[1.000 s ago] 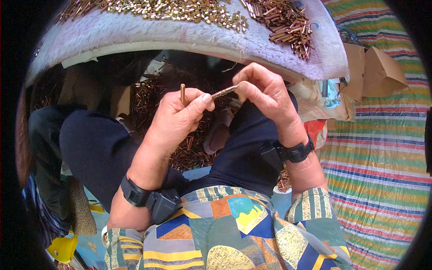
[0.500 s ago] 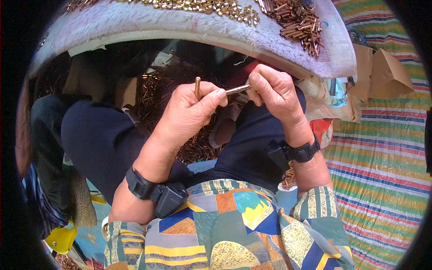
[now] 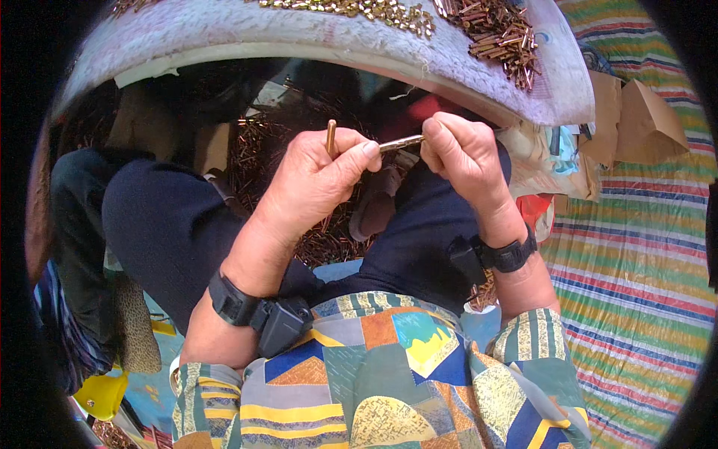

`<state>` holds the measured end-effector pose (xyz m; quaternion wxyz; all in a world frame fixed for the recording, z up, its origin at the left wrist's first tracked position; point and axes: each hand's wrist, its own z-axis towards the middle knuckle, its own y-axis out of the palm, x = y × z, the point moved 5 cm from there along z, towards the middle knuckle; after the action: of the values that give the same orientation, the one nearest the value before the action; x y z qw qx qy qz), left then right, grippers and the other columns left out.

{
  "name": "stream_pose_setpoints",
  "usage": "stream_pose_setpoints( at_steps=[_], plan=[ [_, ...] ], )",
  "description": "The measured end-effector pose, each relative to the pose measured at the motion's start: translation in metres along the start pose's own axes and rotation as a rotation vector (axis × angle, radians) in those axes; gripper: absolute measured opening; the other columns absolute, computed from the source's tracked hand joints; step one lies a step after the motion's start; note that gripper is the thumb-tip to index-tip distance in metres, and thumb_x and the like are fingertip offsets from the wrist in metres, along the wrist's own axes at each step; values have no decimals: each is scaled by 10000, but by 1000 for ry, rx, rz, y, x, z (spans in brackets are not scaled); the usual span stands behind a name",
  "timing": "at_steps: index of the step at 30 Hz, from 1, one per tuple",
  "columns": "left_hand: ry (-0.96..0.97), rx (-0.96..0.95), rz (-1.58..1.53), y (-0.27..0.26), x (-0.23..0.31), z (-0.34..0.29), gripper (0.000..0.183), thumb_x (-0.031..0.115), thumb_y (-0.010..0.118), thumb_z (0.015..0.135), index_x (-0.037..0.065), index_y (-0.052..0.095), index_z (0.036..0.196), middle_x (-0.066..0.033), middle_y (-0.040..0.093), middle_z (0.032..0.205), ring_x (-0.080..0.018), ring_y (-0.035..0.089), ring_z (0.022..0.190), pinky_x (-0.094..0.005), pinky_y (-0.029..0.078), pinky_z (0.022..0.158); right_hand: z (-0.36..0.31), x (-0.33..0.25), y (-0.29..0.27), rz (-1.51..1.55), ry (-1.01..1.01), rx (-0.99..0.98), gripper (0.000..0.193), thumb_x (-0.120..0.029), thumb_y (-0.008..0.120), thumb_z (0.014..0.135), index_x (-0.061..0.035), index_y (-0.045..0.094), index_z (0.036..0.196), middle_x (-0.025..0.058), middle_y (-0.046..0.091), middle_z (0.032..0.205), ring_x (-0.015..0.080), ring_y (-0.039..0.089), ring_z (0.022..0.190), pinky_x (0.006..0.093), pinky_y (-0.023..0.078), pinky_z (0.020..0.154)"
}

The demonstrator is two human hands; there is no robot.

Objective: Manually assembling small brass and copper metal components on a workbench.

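Above my lap, my left hand (image 3: pixel 310 179) and my right hand (image 3: pixel 467 159) are both closed in a pinch. A slim, shiny metal rod (image 3: pixel 401 143) spans the short gap between them, each hand gripping one end. Whether it is one part or two joined pieces, I cannot tell. Out of the curled fingers of my left hand a copper-coloured tube (image 3: pixel 330 133) sticks up; its lower part is hidden by the hand. Both hands are on the near side of the cloth-covered table (image 3: pixel 314 41), below its edge.
On the table lie a heap of copper-coloured tubes (image 3: pixel 505 49) at the right and many small gold pieces (image 3: pixel 359 9) farther left. More tubes (image 3: pixel 250 153) cover the area between my legs. An open cardboard box (image 3: pixel 649 123) stands right, on a striped sheet (image 3: pixel 636 239). Another person's leg (image 3: pixel 78 217) is at the left.
My right hand has shifted slightly right and its fingers have curled more around its end of the rod. My left hand has barely moved.
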<state>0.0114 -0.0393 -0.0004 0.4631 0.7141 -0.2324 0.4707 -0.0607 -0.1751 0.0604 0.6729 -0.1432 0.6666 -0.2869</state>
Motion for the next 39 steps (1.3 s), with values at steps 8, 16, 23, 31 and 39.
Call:
stream_pose_setpoints(
  at_steps=[8, 16, 23, 31, 39],
  plan=[
    [-92, -52, -93, -3, 3, -3, 239, 231, 519, 880, 34, 556, 750, 80, 326, 491, -6, 253, 401, -173, 183, 356, -2, -3, 2, 189, 103, 29, 231, -201, 442, 912, -20, 518, 790, 3, 467, 559, 56, 381, 494, 191, 312, 465],
    [5, -98, 93, -4, 8, -7, 244, 238, 510, 886, 42, 545, 744, 83, 306, 491, -7, 235, 407, -173, 178, 363, -7, -6, 7, 182, 17, -101, 301, -217, 476, 900, -36, 490, 659, 11, 433, 505, 76, 375, 440, 223, 321, 412],
    [-100, -99, -76, -2, 7, -5, 245, 235, 506, 888, 45, 526, 734, 90, 297, 493, -3, 225, 400, -173, 176, 356, -9, -6, 2, 78, -13, -6, 277, -217, 486, 888, -36, 486, 678, 53, 442, 517, 131, 422, 435, 250, 334, 419],
    [-281, -207, -203, -2, 10, -17, 245, 207, 518, 878, 4, 512, 742, 88, 297, 495, 7, 203, 388, -162, 147, 339, -5, -48, -1, -245, -461, -20, 139, -24, 621, 727, -14, 496, 787, 109, 479, 683, 290, 509, 572, 320, 415, 502],
    [-246, -199, -134, 2, 8, -14, 266, 226, 530, 874, 17, 516, 710, 94, 323, 502, 9, 222, 395, -168, 155, 348, -12, -32, 3, -297, -268, 32, 185, -124, 553, 813, -38, 470, 673, 138, 450, 564, 323, 479, 500, 351, 373, 435]
  ],
)
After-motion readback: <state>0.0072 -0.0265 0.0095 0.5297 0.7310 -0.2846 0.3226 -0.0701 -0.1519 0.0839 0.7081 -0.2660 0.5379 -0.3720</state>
